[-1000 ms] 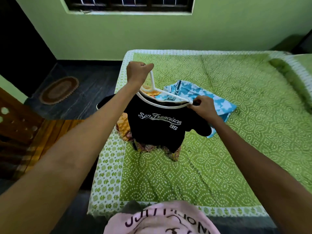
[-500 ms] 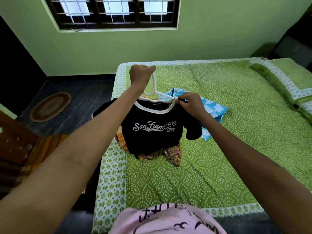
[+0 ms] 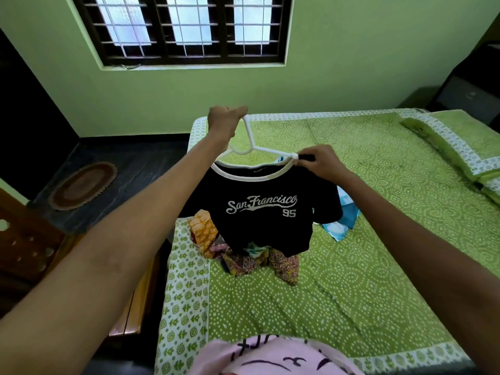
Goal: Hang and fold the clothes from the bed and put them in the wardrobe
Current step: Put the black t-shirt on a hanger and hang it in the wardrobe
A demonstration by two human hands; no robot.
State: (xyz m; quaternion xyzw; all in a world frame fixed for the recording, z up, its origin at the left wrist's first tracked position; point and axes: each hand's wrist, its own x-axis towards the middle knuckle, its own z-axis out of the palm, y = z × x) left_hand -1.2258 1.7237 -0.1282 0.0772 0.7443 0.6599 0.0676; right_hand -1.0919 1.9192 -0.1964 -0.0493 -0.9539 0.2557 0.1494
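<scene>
Your left hand (image 3: 226, 119) is closed in a fist around the hook of the white hanger (image 3: 250, 146), at 12 o'clock in the view, holding it raised above the bed (image 3: 378, 212). Your right hand (image 3: 318, 165), at 1 o'clock, pinches the right shoulder of the black T-shirt (image 3: 262, 209) against the hanger's right arm end, fingers curled. The T-shirt, with a white neck trim and "San Francisco 95" print, hangs at centre view; its neckline sits below the hanger arms. Directly under its hem, a pile of patterned orange and brown clothes (image 3: 243, 255) lies on the green bedsheet near the bed's left edge. A blue-and-white garment (image 3: 341, 220) lies on the sheet at 3 o'clock of the T-shirt, partly hidden behind it. An oval mat (image 3: 82, 185) lies on the floor at 9 o'clock.
</scene>
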